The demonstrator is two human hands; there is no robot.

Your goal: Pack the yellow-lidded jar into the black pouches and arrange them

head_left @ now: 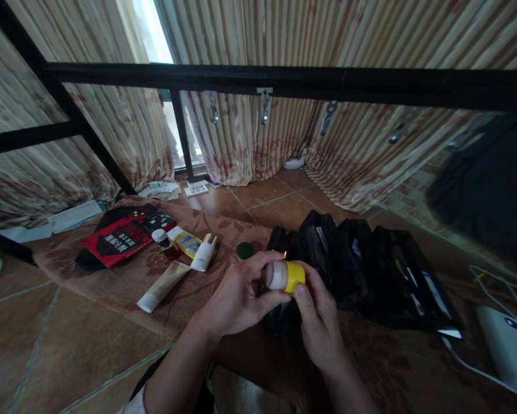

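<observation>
Small jar (277,276), pale with a yellow end, is held up above the patterned mat (115,283). Left hand (241,290) is clamped on the pale end; right hand (321,316) grips the yellow end (contents too blurred to tell). Dark green disc (244,250) lies just beyond the left hand. Black pouch (355,270) lies at right; cream tube (163,286) and white bottle (203,256) lie at left.

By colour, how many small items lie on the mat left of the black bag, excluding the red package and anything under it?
Dark red bottle: 1
Yellow item: 1
White bottle: 1
Beige tube: 1
Green item: 1
Total: 5
</observation>
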